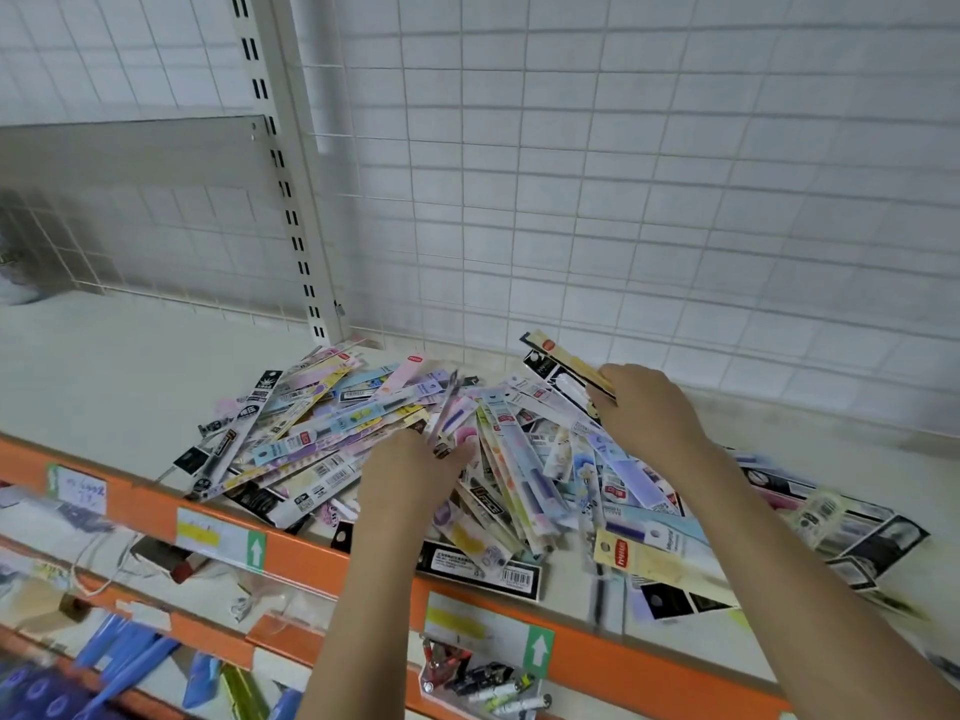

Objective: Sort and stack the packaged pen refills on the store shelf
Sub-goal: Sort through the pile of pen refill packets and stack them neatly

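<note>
A loose heap of packaged pen refills (332, 433) in pastel and black wrappers covers the cream shelf (104, 366). My left hand (410, 470) is in the middle of the heap and pinches a thin purple refill pack (449, 402) that sticks up and away from me. My right hand (644, 413) is at the back right of the heap and grips a small stack of black and cream refill packs (561, 363), raised toward the back wall. More packs lie spread under my right forearm, to the right.
An orange shelf edge (311, 558) with price labels runs across the front. A white wire grid back panel (623, 200) and a slotted upright post (291, 200) stand behind. The lower shelf holds blue packs (130, 662) and small items.
</note>
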Demonstrator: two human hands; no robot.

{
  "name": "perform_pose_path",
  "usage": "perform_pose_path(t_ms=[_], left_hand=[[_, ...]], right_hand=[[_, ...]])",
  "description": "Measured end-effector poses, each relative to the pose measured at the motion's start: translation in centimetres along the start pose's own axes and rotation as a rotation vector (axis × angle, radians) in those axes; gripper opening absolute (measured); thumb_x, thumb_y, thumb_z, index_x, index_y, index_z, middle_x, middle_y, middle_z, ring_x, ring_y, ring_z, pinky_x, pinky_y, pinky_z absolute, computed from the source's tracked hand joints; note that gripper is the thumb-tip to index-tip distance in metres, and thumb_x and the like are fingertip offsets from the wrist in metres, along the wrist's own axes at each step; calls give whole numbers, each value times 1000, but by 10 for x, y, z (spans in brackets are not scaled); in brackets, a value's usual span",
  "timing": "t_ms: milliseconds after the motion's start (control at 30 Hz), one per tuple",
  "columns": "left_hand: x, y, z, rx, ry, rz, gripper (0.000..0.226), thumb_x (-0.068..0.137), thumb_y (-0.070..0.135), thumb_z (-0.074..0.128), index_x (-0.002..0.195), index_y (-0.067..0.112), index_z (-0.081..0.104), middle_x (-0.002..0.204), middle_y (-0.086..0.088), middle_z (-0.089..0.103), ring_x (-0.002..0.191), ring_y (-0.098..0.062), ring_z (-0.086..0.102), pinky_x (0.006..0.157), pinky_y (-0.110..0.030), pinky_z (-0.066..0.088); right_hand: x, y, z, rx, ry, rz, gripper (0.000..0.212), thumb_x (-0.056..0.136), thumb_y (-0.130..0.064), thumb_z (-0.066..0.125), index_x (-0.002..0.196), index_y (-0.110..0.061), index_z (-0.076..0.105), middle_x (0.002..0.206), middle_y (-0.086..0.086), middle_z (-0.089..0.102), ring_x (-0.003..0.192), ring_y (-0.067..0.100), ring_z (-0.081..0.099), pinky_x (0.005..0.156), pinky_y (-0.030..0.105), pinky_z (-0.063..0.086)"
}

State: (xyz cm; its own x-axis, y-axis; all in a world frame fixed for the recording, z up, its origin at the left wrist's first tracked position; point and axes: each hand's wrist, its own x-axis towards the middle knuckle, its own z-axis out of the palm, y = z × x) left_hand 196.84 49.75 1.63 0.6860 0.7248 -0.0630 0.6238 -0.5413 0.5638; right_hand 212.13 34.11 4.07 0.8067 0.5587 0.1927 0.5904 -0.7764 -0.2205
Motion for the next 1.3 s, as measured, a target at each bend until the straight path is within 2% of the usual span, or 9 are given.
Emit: perform_pose_path(t_ms=[267,467,633,733,867,1067,1167,1233,1300], left_hand=[[9,14,-2,-177,55,9,43,86,18,57,54,11,29,52,-2,32,46,-14,30,43,-23,22],[22,8,-4,-514,51,19,30,83,22,61,61,8,44,61,-12,49,70,-45,64,60,-30,40],[22,9,-8,-594,41,13,36,80,24,67,56,10,44,52,-6,45,56,-28,58,60,-39,54],[19,21,-11,-569,56,29,49,83,21,66,50,14,31,33,6,32,36,-15,40,44,-19,37],[21,42,-11,-483,108,134,47,88,25,60,53,15,31,50,0,32,46,-15,30,47,-25,23],[25,68,-6,-542,120,254,30,97,30,42,76,10,39,62,-2,41,51,-14,35,47,-23,29],[23,74,-11,-615,114,267,24,99,31,37,97,10,47,80,-7,60,57,-5,49,45,-18,36],[20,74,-16,-664,127,281,23,100,30,34,106,13,48,84,-5,62,62,-2,53,49,-18,39],[19,71,-21,-714,170,290,20,101,30,33,101,14,46,78,-4,58,59,-6,51,47,-13,40]], right_hand=[[-7,4,2,14,-27,-9,15,99,-22,38,88,-12,40,62,-2,39,60,23,43,53,30,31],[-14,3,5,74,-55,0,16,99,-22,38,87,-12,38,61,0,40,51,17,36,46,29,22],[-18,3,6,76,-63,2,16,100,-22,37,86,-15,34,58,-1,38,49,14,34,45,28,22],[-16,8,7,88,-44,31,16,100,-21,36,86,-13,35,58,-1,39,49,14,34,45,28,21],[-14,16,10,65,0,47,14,100,-23,35,89,-14,35,59,-1,39,50,15,36,45,29,20],[-17,23,11,105,46,40,29,100,-38,32,97,-11,42,58,-2,42,54,23,42,44,29,24],[-16,21,11,153,34,37,38,95,-52,35,98,-15,40,60,-3,44,54,19,42,46,29,28],[-14,20,13,134,34,11,36,95,-51,37,105,-16,42,60,-5,44,55,20,44,45,27,26],[-14,16,15,110,31,-14,28,98,-44,36,107,-17,42,58,-5,44,56,21,44,44,27,26]])
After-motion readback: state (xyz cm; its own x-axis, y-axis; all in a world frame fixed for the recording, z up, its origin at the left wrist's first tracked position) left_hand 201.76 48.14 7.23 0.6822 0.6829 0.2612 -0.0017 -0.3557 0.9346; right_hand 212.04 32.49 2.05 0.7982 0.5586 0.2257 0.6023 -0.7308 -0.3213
